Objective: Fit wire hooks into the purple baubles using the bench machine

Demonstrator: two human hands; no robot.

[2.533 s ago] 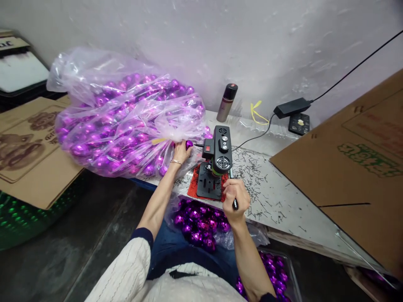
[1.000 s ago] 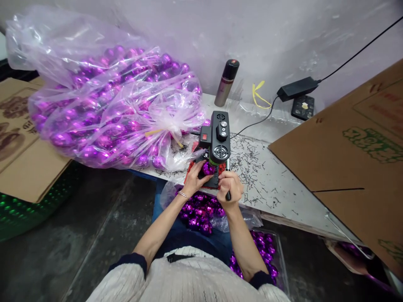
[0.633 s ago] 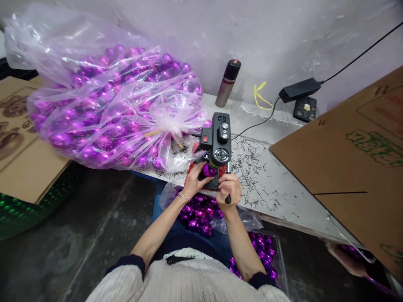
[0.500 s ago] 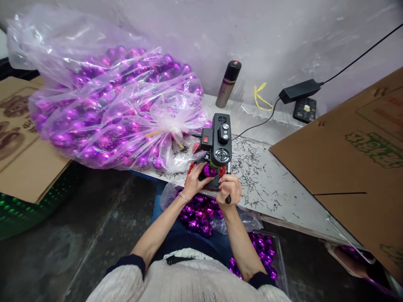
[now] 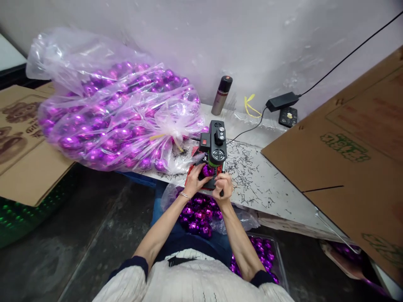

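Note:
A shiny purple ball [image 5: 208, 170] sits under the head of a small black bench machine [image 5: 218, 142], which has a red switch and round vents on top. My left hand [image 5: 195, 180] is closed around the ball's near left side, thumb toward the machine's base. My right hand [image 5: 223, 187] is wrapped round the machine's lever handle [image 5: 222, 193], whose dark tip sticks out below the fingers. Many more purple faceted balls [image 5: 200, 214] lie on clear plastic in my lap, below both wrists.
A big clear bag of purple balls [image 5: 119, 121] fills the table's left. Short dark bits litter the white tabletop [image 5: 248, 180]. A spray can [image 5: 222, 95], a power adapter [image 5: 282, 101] and a yellow tie [image 5: 251, 107] are behind. Cardboard boxes [image 5: 346, 167] stand right; flattened cardboard [image 5: 37, 163] lies left.
The view has shifted slightly, so the scene sits a little differently in the frame. Both hands keep their holds on the ball and the lever handle.

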